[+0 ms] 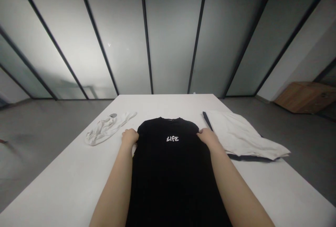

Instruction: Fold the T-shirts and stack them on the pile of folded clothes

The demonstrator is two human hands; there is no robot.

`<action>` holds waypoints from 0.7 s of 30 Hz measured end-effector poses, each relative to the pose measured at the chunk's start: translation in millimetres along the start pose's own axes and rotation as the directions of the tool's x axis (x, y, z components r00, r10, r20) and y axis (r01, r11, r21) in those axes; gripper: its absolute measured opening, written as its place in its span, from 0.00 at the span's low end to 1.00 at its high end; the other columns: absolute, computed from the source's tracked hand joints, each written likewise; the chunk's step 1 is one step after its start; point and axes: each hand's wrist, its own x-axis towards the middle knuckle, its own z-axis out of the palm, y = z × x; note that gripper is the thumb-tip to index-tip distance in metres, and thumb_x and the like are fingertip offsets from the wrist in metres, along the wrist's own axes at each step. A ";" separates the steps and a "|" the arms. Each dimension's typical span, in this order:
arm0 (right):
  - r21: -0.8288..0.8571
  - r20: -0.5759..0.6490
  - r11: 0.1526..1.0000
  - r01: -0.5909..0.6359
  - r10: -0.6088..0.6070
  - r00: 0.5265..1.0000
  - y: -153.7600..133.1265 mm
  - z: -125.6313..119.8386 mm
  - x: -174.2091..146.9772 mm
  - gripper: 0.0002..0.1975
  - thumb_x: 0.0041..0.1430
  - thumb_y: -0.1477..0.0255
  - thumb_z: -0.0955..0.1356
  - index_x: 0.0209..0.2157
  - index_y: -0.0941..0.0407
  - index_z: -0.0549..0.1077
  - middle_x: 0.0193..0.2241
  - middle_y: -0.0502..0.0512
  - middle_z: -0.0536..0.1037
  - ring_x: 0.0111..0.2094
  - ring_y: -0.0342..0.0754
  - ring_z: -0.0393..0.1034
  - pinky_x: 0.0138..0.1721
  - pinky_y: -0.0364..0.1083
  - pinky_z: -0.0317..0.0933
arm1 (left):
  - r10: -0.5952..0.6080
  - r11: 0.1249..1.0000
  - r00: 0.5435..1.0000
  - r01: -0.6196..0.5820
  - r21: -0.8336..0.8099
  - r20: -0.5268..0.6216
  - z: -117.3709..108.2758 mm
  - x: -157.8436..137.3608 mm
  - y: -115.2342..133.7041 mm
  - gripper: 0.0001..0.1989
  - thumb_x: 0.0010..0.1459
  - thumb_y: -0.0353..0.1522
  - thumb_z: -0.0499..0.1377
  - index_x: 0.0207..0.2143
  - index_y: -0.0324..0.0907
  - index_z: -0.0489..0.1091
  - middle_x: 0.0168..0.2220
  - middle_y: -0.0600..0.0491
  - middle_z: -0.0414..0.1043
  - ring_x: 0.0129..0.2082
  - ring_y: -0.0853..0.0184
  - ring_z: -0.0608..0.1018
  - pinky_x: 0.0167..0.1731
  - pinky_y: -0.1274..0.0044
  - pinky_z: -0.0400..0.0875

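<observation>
A black T-shirt (172,178) is spread between the two hands, its neckline pointing away and its white lettering (172,138) midway between them. The left hand (130,137) and right hand (208,137) are closed, each pinching a side edge near the shoulder. Left of the left hand lies a crumpled white cloth (105,129); just beyond the right hand, a white-and-navy cloth (238,132), both on the white table (68,185).

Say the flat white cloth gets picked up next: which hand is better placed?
Probably the right hand: it is close to the flat white cloth, while the left hand is across the black shirt. Both hold the shirt's edges, so the right would release first.
</observation>
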 end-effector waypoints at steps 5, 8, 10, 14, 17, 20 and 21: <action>0.066 -0.066 0.997 0.038 -0.034 0.997 -3.7 -8.0 4.3 0.12 0.71 0.65 0.64 0.46 0.55 0.76 0.41 0.61 0.82 0.42 0.55 0.78 0.42 0.48 0.65 | -0.103 0.936 0.994 0.105 -0.335 0.023 -4.7 15.2 0.6 0.04 0.58 0.32 0.61 0.36 0.42 0.71 0.35 0.39 0.79 0.43 0.47 0.82 0.39 0.66 0.74; 0.163 -0.169 0.986 0.017 0.011 0.986 -4.5 -10.0 5.6 0.15 0.73 0.65 0.61 0.50 0.58 0.73 0.40 0.64 0.82 0.41 0.56 0.77 0.42 0.48 0.64 | -0.157 0.819 0.987 0.151 -0.554 0.038 -5.3 16.8 0.3 0.07 0.60 0.35 0.59 0.41 0.43 0.70 0.29 0.50 0.75 0.32 0.58 0.81 0.31 0.72 0.73; 0.224 -0.221 0.975 0.009 0.041 0.974 -4.4 -9.3 5.4 0.14 0.72 0.67 0.61 0.51 0.59 0.72 0.40 0.65 0.81 0.41 0.57 0.77 0.42 0.49 0.64 | -0.196 0.716 0.979 0.185 -0.673 0.059 -4.5 17.4 -0.2 0.08 0.60 0.35 0.59 0.42 0.44 0.69 0.26 0.55 0.71 0.27 0.64 0.78 0.27 0.76 0.71; 0.277 -0.267 0.961 0.022 0.055 0.962 -2.9 -8.8 5.0 0.15 0.68 0.74 0.61 0.53 0.57 0.72 0.42 0.63 0.82 0.43 0.56 0.77 0.44 0.48 0.64 | -0.297 0.530 0.952 0.226 -0.817 0.071 -3.3 19.9 -3.1 0.10 0.56 0.32 0.62 0.40 0.45 0.67 0.27 0.57 0.69 0.24 0.70 0.75 0.24 0.79 0.70; 0.375 -0.370 0.923 0.091 0.059 0.927 -1.5 -11.9 6.3 0.17 0.63 0.78 0.60 0.50 0.56 0.74 0.44 0.61 0.81 0.46 0.55 0.76 0.49 0.48 0.64 | -0.341 0.472 0.940 0.190 -0.861 0.020 -2.9 20.2 -5.1 0.13 0.54 0.28 0.62 0.41 0.46 0.65 0.31 0.57 0.70 0.28 0.69 0.77 0.28 0.76 0.75; 0.417 -0.475 0.892 0.173 0.052 0.878 -0.6 -15.7 6.6 0.19 0.58 0.80 0.60 0.46 0.57 0.76 0.44 0.62 0.80 0.48 0.56 0.73 0.53 0.50 0.63 | -0.345 0.513 0.933 0.096 -0.853 -0.103 -3.9 16.4 -4.3 0.15 0.56 0.26 0.58 0.46 0.45 0.65 0.37 0.53 0.73 0.38 0.65 0.80 0.40 0.70 0.79; 0.406 -0.503 0.893 0.194 0.042 0.863 -0.8 -16.7 5.9 0.19 0.57 0.80 0.60 0.45 0.57 0.76 0.43 0.62 0.80 0.48 0.56 0.72 0.54 0.51 0.62 | -0.336 0.541 0.930 0.061 -0.839 -0.150 -5.0 14.2 -3.0 0.15 0.57 0.26 0.57 0.47 0.44 0.65 0.40 0.51 0.74 0.43 0.63 0.80 0.45 0.68 0.78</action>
